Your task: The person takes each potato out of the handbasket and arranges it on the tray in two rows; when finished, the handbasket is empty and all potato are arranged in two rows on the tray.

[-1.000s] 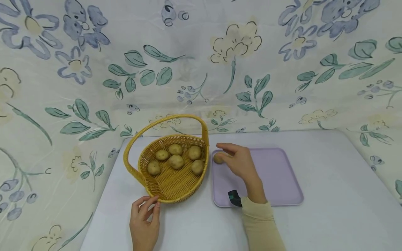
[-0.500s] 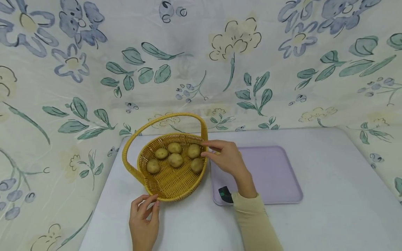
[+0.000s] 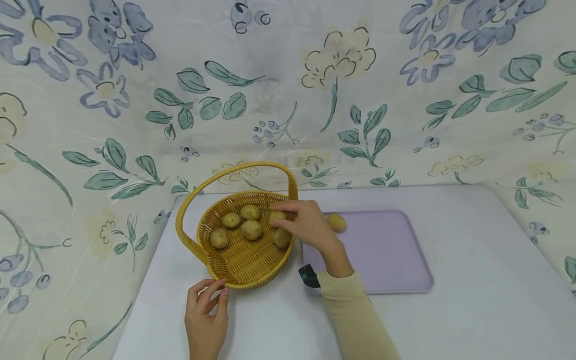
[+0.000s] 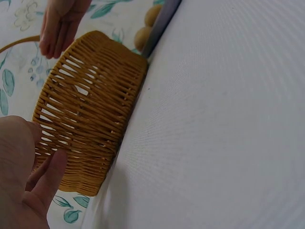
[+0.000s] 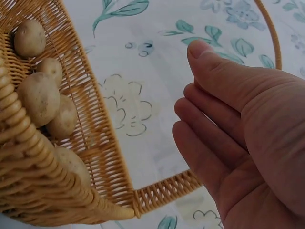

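Note:
A yellow wicker basket (image 3: pixel 245 260) with a tall handle holds several potatoes (image 3: pixel 252 230). My left hand (image 3: pixel 207 312) grips its near rim, fingers over the edge and thumb outside. In the left wrist view, that thumb (image 4: pixel 55 169) lies against the woven wall. My right hand (image 3: pixel 308 227) hovers above the basket's right side, thumb and fingers apart around a potato (image 3: pixel 278 217) in the head view. The right wrist view shows this hand (image 5: pixel 233 138) with nothing in it, higher than the rim.
A lilac tray (image 3: pixel 382 255) lies right of the basket. One potato (image 3: pixel 336 222) on it shows past my right wrist; in the left wrist view two potatoes (image 4: pixel 142 38) show at the tray. A floral cloth (image 3: pixel 288 100) hangs behind the white table (image 3: pixel 472 240).
My right hand has moved left from over a potato on the tray to over the basket. A potato on the tray now shows behind it. The left hand keeps its place.

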Demonstrator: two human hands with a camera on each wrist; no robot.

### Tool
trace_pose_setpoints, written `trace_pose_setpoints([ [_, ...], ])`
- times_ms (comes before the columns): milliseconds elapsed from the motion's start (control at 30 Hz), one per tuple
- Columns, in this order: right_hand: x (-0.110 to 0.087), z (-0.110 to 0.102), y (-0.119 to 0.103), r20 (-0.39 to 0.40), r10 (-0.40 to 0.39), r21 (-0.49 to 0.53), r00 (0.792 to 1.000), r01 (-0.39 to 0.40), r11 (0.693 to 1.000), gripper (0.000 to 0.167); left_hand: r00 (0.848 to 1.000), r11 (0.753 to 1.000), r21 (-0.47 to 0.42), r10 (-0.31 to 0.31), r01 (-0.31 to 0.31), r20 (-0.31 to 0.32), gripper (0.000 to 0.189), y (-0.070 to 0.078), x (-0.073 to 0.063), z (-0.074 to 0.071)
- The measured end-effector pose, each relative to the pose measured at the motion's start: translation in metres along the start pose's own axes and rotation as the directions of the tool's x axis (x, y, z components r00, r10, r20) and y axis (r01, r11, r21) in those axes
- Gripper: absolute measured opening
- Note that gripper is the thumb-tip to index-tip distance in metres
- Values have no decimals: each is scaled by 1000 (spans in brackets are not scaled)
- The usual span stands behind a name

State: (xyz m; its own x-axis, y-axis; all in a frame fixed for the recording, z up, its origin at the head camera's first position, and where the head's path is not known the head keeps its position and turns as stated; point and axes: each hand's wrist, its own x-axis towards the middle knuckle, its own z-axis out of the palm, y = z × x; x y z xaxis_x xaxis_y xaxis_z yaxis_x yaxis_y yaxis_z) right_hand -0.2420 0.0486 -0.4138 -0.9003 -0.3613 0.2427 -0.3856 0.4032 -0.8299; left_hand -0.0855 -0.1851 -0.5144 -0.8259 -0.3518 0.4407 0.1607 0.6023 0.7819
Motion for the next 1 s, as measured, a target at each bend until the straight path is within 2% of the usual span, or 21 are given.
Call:
trace_pose_setpoints([
  [167,11,5,-4,23,-14,-38,1000,15,999,36,1000,1000,9,-6,6,1,24,-1,0,0],
  [400,25,14,-7,62,0,-37,998,3,999,37,1000,1000,15,-19,19,1,25,0,-1,-1],
  [700,40,24,-8,83,-22,-60,996,27,998,36,1000,999,-37,31,-31,-4,25,0,0,-1],
  [833,46,32,-6,101,-32,-66,994,38,997,35,1000,999,-29,28,-28,-6,25,0,0,0],
  [1000,52,39,-2,122,15,-80,992,-5,997,35,1000,1000,-16,2,-2,-13,26,0,-1,2],
])
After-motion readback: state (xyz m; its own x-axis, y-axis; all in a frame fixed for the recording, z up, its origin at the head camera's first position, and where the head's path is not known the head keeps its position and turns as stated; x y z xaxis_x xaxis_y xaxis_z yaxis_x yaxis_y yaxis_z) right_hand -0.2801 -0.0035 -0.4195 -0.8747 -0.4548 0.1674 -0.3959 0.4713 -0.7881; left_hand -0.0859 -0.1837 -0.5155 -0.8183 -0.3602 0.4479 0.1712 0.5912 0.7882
